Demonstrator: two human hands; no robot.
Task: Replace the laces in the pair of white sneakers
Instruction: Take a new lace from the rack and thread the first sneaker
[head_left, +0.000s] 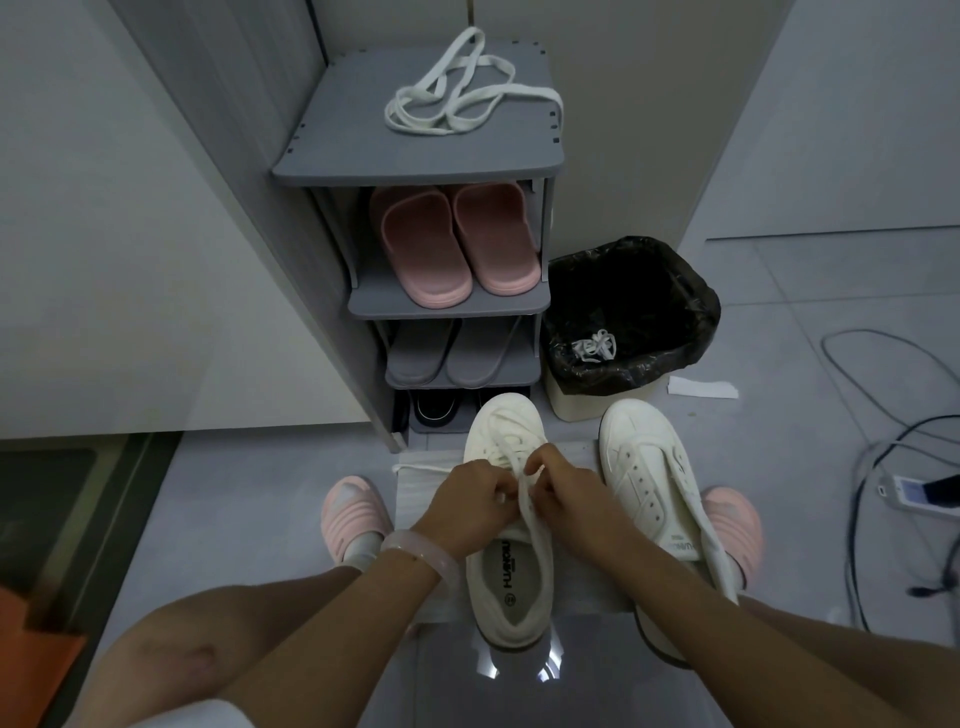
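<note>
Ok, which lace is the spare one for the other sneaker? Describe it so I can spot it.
Find the grey shoe rack against the wall, left of the black-lined bin. On its top shelf, above the pink slippers, lies a loose white flat lace. Unlike the lace in the bin, it is spread in open loops, not bunched up.

Grey shoe rack (332, 171) against the wall, several shelves. Second shelf: pair of pink slippers (452, 244), toes outward. Third shelf: pair of grey slippers (447, 353). Bottom: dark shoes (436, 410), partly hidden. Just right of the rack: cream bin (576, 402) lined with a black bag (691, 291). Floor, right side: scrap of white paper (701, 387), dark cables (872, 415), phone (914, 491). Grey tiled floor (260, 493).
</note>
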